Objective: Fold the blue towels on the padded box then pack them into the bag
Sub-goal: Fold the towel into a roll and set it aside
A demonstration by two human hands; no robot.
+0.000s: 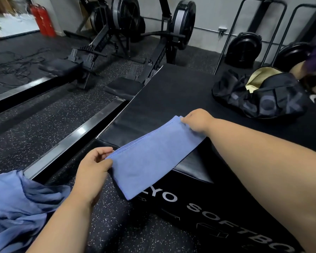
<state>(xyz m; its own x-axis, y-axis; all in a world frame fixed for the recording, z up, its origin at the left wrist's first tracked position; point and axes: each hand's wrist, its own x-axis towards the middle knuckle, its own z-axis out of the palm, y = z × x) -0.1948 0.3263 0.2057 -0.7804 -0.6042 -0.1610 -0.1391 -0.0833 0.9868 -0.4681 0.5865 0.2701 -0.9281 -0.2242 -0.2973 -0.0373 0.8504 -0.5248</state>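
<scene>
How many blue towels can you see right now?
2. One folded towel is held by both hands over the padded box corner; a crumpled one lies lower left. Others may be hidden.

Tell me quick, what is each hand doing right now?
Left hand: pinching the near end of the folded blue cloth towel.
Right hand: gripping the far end of the same towel.
</scene>
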